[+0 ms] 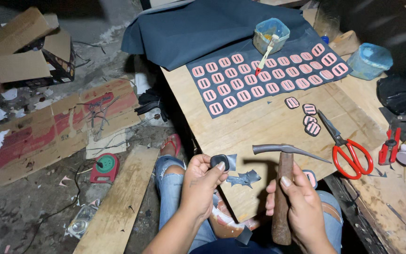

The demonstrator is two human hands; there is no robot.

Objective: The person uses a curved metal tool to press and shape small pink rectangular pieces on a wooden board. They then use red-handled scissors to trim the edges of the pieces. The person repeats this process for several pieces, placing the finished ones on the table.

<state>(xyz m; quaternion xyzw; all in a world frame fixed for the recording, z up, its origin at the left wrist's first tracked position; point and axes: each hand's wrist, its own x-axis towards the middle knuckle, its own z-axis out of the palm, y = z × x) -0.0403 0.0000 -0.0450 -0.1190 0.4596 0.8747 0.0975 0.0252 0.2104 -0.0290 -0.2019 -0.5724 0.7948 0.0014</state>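
Left hand [202, 181] at the near edge of the wooden tabletop [240, 127], fingers clenched around a small dark rounded-square piece [220, 161], thumb pressed on top. The piece sits just off the tabletop's near left edge, above the knee. A scrap of dark material [244, 178] lies on the tabletop just beside that hand.

Right hand [301, 202] grasps the wooden handle of a hammer [285, 188], handle upright, metal head level over the near part of the tabletop, claw end pointing right toward the scissors. A pink buckle piece [310, 177] shows partly behind the right hand.

Red-handled scissors [346, 146] lie on the right side of the tabletop, blades closed and pointing to the far edge. Four dark-backed pink pieces [308, 117] sit loose near the scissor tips. A dark blue cloth sheet [240, 51] covers the far part of the tabletop; rows of pink slotted buckles [259, 77] are laid out on it. A small tub [271, 35] with a brush standing in it rests on the cloth at the far edge. A pale blue lidded container [370, 61] stands by the far right corner.

On the floor to the left: open cardboard box [29, 49], flattened cardboard [57, 127], a wooden plank [118, 202], a small red device [105, 167].
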